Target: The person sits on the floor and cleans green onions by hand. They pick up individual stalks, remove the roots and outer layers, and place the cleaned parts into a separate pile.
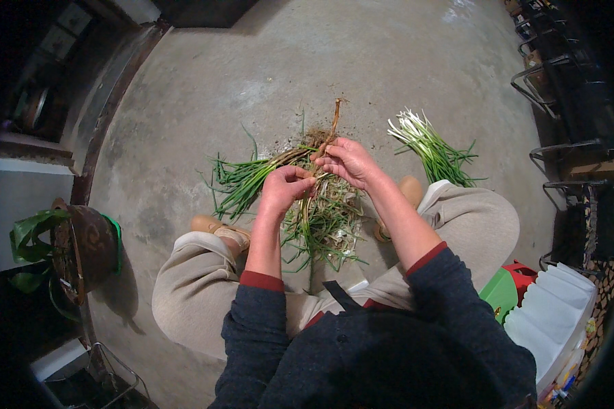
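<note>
Between my hands is a green onion (335,118) with a brown, dry-skinned stem, its root end pointing away from me. My right hand (347,162) grips its stem. Lower down, the fingers of my left hand (290,185) pinch the same plant, where its leaves hang towards me. A bunch of unpeeled green onions (250,176) lies on the floor beyond my left hand, roots inward. Under both hands spreads a heap of peeled skins and leaf scraps (332,214). Off to the right rests a bunch of clean green onions (432,145) with white stems.
Concrete floor (307,61) surrounds the piles. At the left stands a potted plant in a brown pot (89,250). Metal-framed chairs (547,82) line the right side. Near my right knee are a green and red container (506,291) and a white pleated item (557,312).
</note>
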Motion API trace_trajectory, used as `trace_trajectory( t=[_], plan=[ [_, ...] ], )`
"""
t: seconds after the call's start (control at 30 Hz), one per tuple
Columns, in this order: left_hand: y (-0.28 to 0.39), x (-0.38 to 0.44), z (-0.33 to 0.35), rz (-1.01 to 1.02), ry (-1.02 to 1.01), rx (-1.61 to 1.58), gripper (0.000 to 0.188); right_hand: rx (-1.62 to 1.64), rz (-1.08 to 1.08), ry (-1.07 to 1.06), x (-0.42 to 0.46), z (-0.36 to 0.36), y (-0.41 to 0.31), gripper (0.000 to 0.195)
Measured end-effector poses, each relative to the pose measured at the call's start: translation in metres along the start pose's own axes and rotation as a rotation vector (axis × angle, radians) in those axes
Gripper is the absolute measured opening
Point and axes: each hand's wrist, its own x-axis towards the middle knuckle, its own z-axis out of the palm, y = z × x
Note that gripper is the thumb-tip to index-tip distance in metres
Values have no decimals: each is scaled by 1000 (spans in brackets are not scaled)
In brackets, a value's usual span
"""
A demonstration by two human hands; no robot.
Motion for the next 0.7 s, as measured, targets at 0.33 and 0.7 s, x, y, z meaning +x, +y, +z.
trace_trajectory(
  t=[0.33,0.7],
  plan=[
    [4,-4,7,-26,-11,-180,16,-112,-58,-33,-1,-1,0,19],
    [0,2,6,60,-3,-194,19,-108,22,-148,-3,-2,0,17]
  ],
)
